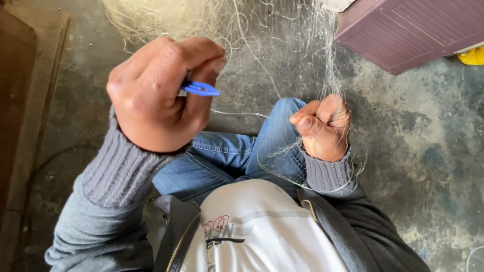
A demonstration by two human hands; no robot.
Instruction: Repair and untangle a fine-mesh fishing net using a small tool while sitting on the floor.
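My left hand (156, 93) is raised close to the camera, fingers closed around a blue plastic netting needle (201, 89) whose tip pokes out to the right. My right hand (325, 126) is lower and further right, clenched on a bunch of fine pale fishing net (282, 45) that stretches up and away from it. A single line of thread (237, 113) runs between the two hands. Strands of the net drape over my right wrist and my knee in blue jeans (227, 161).
A heap of pale net lies at the top left (151, 17). A mauve ribbed plastic box (408, 30) stands at the top right, with a yellow object (474, 55) beside it. A wooden board (20, 100) lines the left edge. The floor is stained grey concrete (433, 151).
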